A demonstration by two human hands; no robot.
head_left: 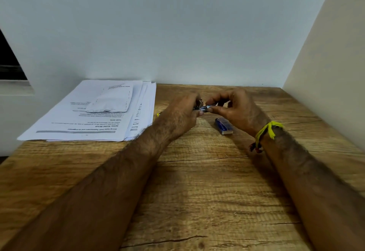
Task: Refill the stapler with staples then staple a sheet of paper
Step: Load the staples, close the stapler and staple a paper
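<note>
Head view: I have my left hand (pixel 182 112) gripping the stapler (pixel 199 106) mid-table while my right hand (pixel 232 106) pinches staples (pixel 209 106) at it, staple box (pixel 223 126) just nearer for reach.

A desk corner in what appears to be an office or study room. A wood-grain table (pixel 197 191) is pushed against plain pale walls (pixel 177 33). A stack of printed sheets (pixel 94 116) with typed headings lies at its far left, and a small blue staple box (pixel 223 126) rests near the middle. A dark window (pixel 8 63) shows at far left.
</note>
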